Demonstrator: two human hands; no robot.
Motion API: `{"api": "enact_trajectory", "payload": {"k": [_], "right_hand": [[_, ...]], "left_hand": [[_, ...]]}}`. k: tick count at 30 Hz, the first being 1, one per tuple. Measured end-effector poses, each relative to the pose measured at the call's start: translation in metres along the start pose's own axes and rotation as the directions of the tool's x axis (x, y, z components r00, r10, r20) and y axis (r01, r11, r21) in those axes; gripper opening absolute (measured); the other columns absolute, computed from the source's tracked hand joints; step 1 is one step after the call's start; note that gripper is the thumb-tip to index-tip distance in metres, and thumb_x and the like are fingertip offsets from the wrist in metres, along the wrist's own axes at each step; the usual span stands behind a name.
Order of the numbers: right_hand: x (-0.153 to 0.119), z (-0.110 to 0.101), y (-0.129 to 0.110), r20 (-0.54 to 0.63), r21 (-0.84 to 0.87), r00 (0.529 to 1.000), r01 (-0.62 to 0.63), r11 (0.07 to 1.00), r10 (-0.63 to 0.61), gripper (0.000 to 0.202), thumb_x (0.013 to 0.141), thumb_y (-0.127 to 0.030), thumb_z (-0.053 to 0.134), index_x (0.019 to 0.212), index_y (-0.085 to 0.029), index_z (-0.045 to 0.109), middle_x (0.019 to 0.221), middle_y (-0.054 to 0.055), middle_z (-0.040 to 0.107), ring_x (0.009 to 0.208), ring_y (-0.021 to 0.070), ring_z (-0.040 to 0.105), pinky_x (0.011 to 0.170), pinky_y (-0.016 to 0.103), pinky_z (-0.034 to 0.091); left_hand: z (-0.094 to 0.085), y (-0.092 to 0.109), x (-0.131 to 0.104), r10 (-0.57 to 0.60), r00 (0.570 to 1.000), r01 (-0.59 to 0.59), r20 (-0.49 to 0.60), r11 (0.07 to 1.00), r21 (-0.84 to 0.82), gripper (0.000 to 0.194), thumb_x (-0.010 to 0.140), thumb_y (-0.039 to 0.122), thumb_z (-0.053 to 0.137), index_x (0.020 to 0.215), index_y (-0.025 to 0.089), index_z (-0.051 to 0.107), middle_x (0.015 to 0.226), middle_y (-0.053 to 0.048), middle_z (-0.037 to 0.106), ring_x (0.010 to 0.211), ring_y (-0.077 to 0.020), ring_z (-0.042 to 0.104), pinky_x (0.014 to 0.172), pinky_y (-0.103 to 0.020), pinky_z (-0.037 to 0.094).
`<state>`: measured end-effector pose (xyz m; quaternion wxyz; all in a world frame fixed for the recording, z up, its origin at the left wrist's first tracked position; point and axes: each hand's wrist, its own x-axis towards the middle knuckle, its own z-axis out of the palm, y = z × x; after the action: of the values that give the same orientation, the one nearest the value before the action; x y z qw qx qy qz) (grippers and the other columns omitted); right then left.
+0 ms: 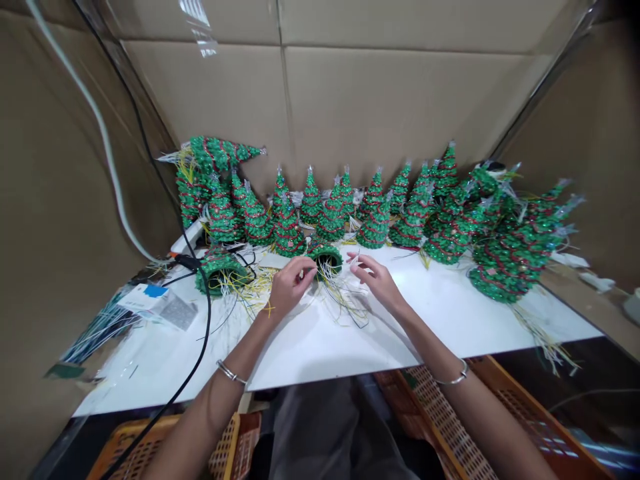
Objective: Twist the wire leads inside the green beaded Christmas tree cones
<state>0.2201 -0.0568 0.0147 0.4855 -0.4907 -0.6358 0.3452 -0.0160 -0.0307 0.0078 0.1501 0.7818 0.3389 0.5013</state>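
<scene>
A small green tinsel Christmas tree (336, 252) lies on its side with its hollow base turned toward me. White, yellow and dark wires (345, 303) spill out of the base onto the white table. My left hand (293, 283) is at the left rim of the base, thumb and fingers pinched together; what they hold is too small to make out. To the right of the base, my right hand (376, 280) has thumb and forefinger close around a thin white wire (356, 259).
Decorated trees (287, 230) stand along the back, with more piled at the right (515, 260). Another tree base (220, 273) lies at the left near a white box (159, 305). A black cable (209, 313) hangs across the left. Orange crates (435, 413) sit below the table (320, 360).
</scene>
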Motion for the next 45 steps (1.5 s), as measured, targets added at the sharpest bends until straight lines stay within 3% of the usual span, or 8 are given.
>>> {"api": "enact_trajectory", "payload": {"k": [4,7,11,20,26,33,38,45], "right_hand": [[0.000,0.026,-0.013,0.023,-0.061,0.978,0.208,0.976,-0.207,0.035,0.094,-0.042,0.054,0.120,-0.025,0.069,0.126,0.008,0.065,0.111,0.0221,0.058,0.080,0.032,0.050],[0.003,0.050,-0.017,0.085,-0.114,0.943,0.329,0.937,-0.320,0.032,0.099,-0.038,0.047,0.118,-0.027,0.070,0.116,0.006,0.071,0.104,0.0208,0.061,0.088,0.035,0.047],[0.013,0.068,-0.015,0.005,-0.237,0.924,0.372,0.897,-0.382,0.029,0.098,-0.038,0.050,0.108,-0.024,0.074,0.103,0.007,0.073,0.092,0.0216,0.061,0.084,0.035,0.046],[0.028,0.074,-0.012,0.045,-0.114,0.955,0.297,0.948,-0.294,0.031,0.095,-0.043,0.053,0.100,-0.022,0.076,0.091,0.005,0.075,0.079,0.0187,0.056,0.075,0.031,0.045],[0.031,0.074,-0.010,0.121,-0.018,0.934,0.342,0.940,-0.337,0.035,0.096,-0.044,0.051,0.096,-0.018,0.075,0.078,0.005,0.063,0.077,0.0165,0.055,0.073,0.028,0.042],[0.032,0.071,-0.008,0.204,0.014,0.918,0.344,0.939,-0.339,0.038,0.097,-0.046,0.048,0.095,-0.017,0.072,0.082,0.004,0.060,0.079,0.0153,0.054,0.073,0.027,0.042],[0.035,0.067,-0.006,0.256,0.021,0.893,0.378,0.925,-0.371,0.037,0.098,-0.044,0.048,0.089,-0.016,0.069,0.080,0.004,0.059,0.078,0.0150,0.054,0.073,0.027,0.042],[0.039,0.058,-0.004,0.390,0.046,0.846,0.377,0.925,-0.365,0.036,0.098,-0.044,0.048,0.088,-0.017,0.069,0.081,0.003,0.058,0.080,0.0151,0.054,0.076,0.028,0.043]], "left_hand": [[0.006,0.000,0.000,-0.219,0.973,0.206,-0.075,0.967,-0.149,0.017,0.090,0.036,0.061,0.091,0.020,0.067,0.085,-0.002,0.069,0.070,-0.0120,0.064,0.058,-0.021,0.048],[0.007,-0.003,-0.001,-0.335,0.941,0.310,-0.055,0.914,-0.263,0.022,0.089,0.042,0.061,0.092,0.020,0.066,0.079,-0.001,0.069,0.063,-0.0115,0.064,0.055,-0.021,0.048],[0.005,-0.006,-0.002,-0.399,0.917,0.360,-0.026,0.852,-0.379,0.025,0.088,0.043,0.061,0.095,0.019,0.064,0.078,0.000,0.069,0.060,-0.0108,0.062,0.055,-0.021,0.048],[-0.006,-0.002,0.003,-0.266,0.957,0.238,-0.116,0.948,-0.212,0.021,0.085,0.039,0.067,0.085,0.018,0.070,0.089,-0.004,0.067,0.078,-0.0135,0.063,0.057,-0.021,0.047],[-0.010,-0.004,0.006,-0.343,0.936,0.311,-0.081,0.911,-0.273,0.022,0.083,0.039,0.069,0.085,0.018,0.071,0.088,-0.004,0.069,0.068,-0.0122,0.061,0.057,-0.023,0.048],[-0.015,-0.002,0.008,-0.108,0.984,0.096,-0.144,0.992,-0.087,0.017,0.086,0.035,0.068,0.080,0.020,0.072,0.082,-0.003,0.070,0.076,-0.0143,0.063,0.063,-0.025,0.048],[-0.014,-0.006,0.009,-0.113,0.981,0.103,-0.156,0.992,-0.069,0.019,0.082,0.037,0.072,0.078,0.019,0.068,0.080,-0.002,0.066,0.069,-0.0123,0.058,0.059,-0.024,0.045],[-0.022,-0.012,0.012,-0.135,0.990,0.139,0.037,0.981,-0.133,0.022,0.081,0.038,0.072,0.093,0.021,0.070,0.099,-0.005,0.064,0.080,-0.0138,0.061,0.063,-0.023,0.047]]}}
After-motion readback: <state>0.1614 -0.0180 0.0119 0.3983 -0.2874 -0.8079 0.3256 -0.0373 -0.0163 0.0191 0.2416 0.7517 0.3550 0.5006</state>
